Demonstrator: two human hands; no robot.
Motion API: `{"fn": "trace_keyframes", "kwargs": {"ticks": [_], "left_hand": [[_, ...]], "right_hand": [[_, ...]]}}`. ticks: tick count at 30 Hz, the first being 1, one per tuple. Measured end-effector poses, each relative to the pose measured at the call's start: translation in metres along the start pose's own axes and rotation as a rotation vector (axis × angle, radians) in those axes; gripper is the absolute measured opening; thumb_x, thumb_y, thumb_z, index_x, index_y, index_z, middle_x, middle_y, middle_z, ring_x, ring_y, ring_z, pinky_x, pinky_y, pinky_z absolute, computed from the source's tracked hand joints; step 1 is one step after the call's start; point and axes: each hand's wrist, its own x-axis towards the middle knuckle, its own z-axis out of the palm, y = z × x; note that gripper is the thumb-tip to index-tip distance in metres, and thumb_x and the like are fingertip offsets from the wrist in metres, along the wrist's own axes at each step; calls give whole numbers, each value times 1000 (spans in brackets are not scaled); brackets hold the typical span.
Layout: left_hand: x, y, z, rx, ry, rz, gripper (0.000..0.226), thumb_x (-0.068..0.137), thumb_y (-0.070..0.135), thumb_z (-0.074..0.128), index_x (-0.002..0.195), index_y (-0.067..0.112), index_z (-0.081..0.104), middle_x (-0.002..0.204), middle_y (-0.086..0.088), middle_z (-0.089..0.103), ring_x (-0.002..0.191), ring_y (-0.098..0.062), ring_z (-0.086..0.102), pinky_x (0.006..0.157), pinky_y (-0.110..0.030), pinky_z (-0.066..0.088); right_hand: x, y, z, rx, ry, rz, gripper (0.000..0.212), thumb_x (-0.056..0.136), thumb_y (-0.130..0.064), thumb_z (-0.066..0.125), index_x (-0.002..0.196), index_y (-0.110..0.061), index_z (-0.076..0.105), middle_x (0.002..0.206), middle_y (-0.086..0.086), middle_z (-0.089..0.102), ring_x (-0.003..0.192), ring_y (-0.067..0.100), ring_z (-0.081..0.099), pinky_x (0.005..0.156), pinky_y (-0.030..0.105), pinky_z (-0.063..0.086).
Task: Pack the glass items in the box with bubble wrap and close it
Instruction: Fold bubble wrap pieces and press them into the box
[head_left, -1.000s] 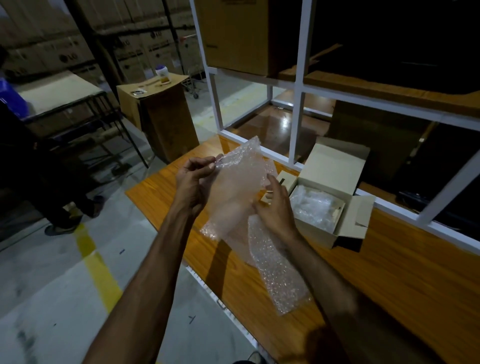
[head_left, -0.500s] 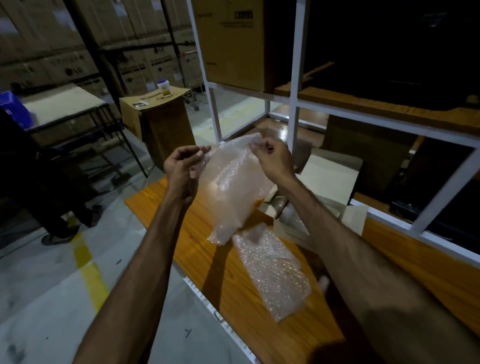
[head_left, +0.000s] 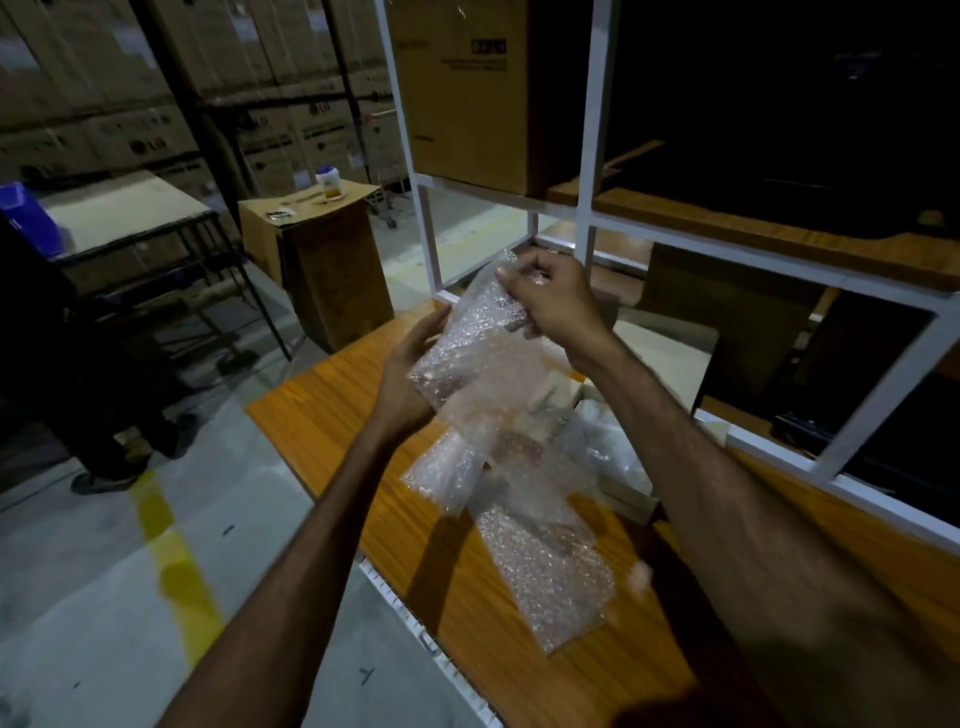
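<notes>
I hold a sheet of bubble wrap (head_left: 483, 374) up over the wooden table (head_left: 322, 405). My right hand (head_left: 550, 301) pinches its top edge, fingers curled over it. My left hand (head_left: 410, 374) supports the sheet's left side from behind, fingers mostly hidden by the plastic. A second piece of bubble wrap (head_left: 545, 571) lies flat on the table below. The open white cardboard box (head_left: 670, 353) sits behind my right forearm, largely hidden, with clear wrapping (head_left: 608, 447) showing inside. No glass item is plainly visible.
A white metal shelf frame (head_left: 587, 208) rises just behind the box, with a large carton (head_left: 467, 93) on its shelf. A person's legs (head_left: 104, 415) stand on the floor at left near a cardboard stand (head_left: 322, 260). The table's near edge (head_left: 415, 623) runs diagonally.
The bubble wrap has been turned and brought lower and rightward. My left hand moved from pinching the top corner to supporting the sheet's left side; my right hand still holds the top edge.
</notes>
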Motion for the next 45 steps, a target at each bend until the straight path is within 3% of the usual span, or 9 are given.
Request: {"fn": "trace_keyframes", "kwargs": {"ticks": [5,9,13,16,21,24,28,39,45], "left_hand": [[-16,6,23,-21,58,-27,47,95,51,70,129,19,69,123,3,74,113,-18,71,94,-52,60],[-16,15,27,-191,188,-158,21,106,35,57,108,23,74,102,-2,77,93,-24,74,78,-43,61],[-12,19,29,-430,277,-434,25,109,6,45,95,8,65,77,-2,76,78,-26,67,60,-24,58],[-20,13,22,-805,98,-603,10,100,14,62,96,9,69,91,-8,68,82,-22,65,67,-29,59],[-45,-1,23,-1033,-17,-862,45,110,23,48,75,6,70,64,-1,62,46,-10,58,40,-21,50],[-63,-52,21,-795,41,-980,12,104,22,54,102,11,58,73,-1,53,48,-9,44,34,-21,36],[-94,-75,28,-572,64,-1059,20,103,19,52,85,15,60,68,1,53,50,-10,41,38,-21,33],[-141,-100,41,-157,206,-877,20,98,12,68,117,10,62,86,-14,71,71,-31,67,62,-47,58],[-141,-102,41,-133,378,-869,17,106,27,58,110,12,63,83,-9,70,59,-15,64,52,-30,50]], "right_hand": [[-8,1,-16,17,-10,173,18,105,-22,68,116,-9,70,88,0,75,54,8,71,46,21,51],[-14,12,-29,120,-125,285,22,103,-22,70,123,-14,70,107,7,80,67,13,75,53,24,55],[-23,24,-30,465,-194,350,39,99,-24,74,136,-22,62,126,9,74,87,24,78,67,29,60],[-31,36,-28,430,-264,333,71,95,-12,76,155,-33,44,126,8,70,91,26,80,73,33,63],[-35,55,-19,364,-283,388,88,90,11,74,157,-36,41,142,19,61,103,31,74,64,34,64],[-34,74,-9,245,-200,454,75,91,4,77,151,-32,49,136,14,64,98,27,71,68,36,64],[-43,114,1,82,-152,599,62,90,-20,86,142,-34,55,134,11,65,104,31,73,82,45,65],[-102,185,26,-41,-281,610,82,86,13,78,155,-21,47,145,6,56,114,19,61,63,19,57],[-106,201,45,-44,-78,537,67,87,6,79,141,-27,59,127,10,67,109,25,69,87,49,66]]}}
